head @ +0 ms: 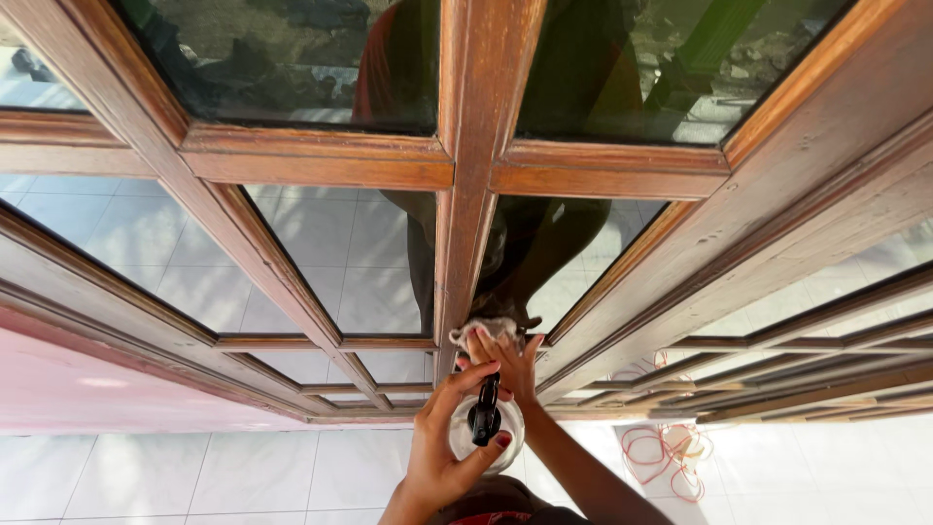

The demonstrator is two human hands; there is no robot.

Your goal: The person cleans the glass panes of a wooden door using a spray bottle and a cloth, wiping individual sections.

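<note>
**Cloth and spray bottle meet at a wooden glass door**

Seen from above, a person works low on a wooden-framed glass door [465, 146]. The right hand [510, 365] presses a pale, bunched cloth [486, 331] against the foot of the central upright, where the lower panes meet the bottom rail; its fingers are curled over the cloth, pinching it to the wood. The left hand [449, 442] is closed round a clear spray bottle [486, 428] with a black trigger head, held just beneath the cloth, with the thumb and forefinger wrapped at the nozzle. The two hands touch or nearly touch. The glass mirrors the person's dark outline. White tiles [175, 476] cover the floor, and a loose coil of orange-red cord [666, 452] lies on them to the right, well apart from the hands.

The step in hand appears to be wiping the lower frame, with the spray kept ready. A next move would likely call for lifting the cloth clear so the nozzle has an open line to the wood or glass, then pressing the cloth back with steady strokes along the grain.
</note>
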